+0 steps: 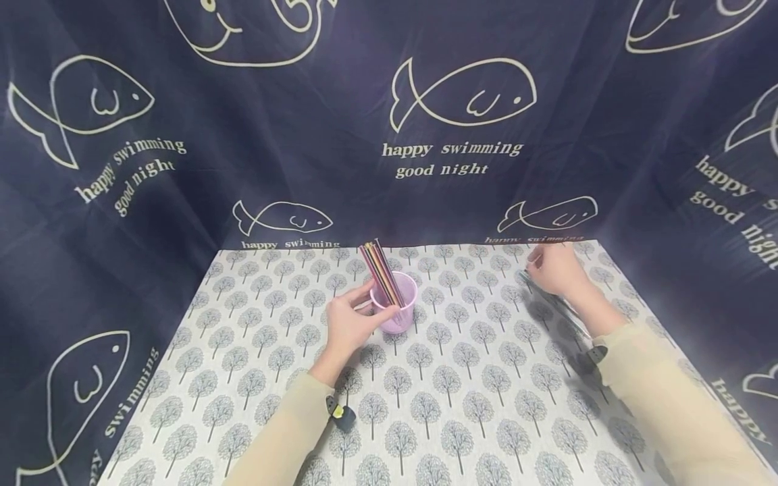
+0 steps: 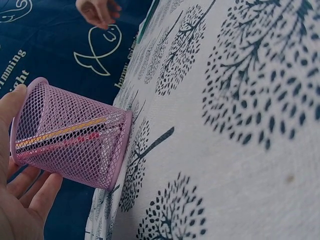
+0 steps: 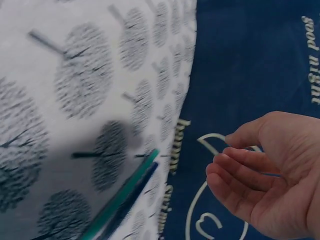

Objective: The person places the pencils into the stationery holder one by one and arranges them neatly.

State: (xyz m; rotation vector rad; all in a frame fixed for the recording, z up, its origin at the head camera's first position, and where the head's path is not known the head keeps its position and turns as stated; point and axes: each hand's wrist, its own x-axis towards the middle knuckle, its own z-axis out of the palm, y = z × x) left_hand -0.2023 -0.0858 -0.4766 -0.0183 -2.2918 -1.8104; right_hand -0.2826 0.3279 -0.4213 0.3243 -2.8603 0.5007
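Observation:
My left hand (image 1: 349, 322) holds a pink mesh pen cup (image 1: 399, 322) by its side, thumb near the rim and fingers around the far side. Several coloured pencils (image 1: 379, 268) lean to the left inside the cup, which stands upright on the cloth. In the left wrist view the pencils show through the mesh of the cup (image 2: 82, 112). My right hand (image 1: 556, 268) hovers over the far right of the table with loosely bent fingers and nothing visible in them. Beneath it lie a green pencil (image 3: 119, 199) and a dark blue pencil (image 3: 131, 199), side by side.
A white cloth (image 1: 450, 412) printed with grey trees covers the table. Dark blue curtains (image 1: 352, 135) with fish drawings and lettering hang behind it and on both sides. Each wrist wears a small dark camera (image 1: 343, 416).

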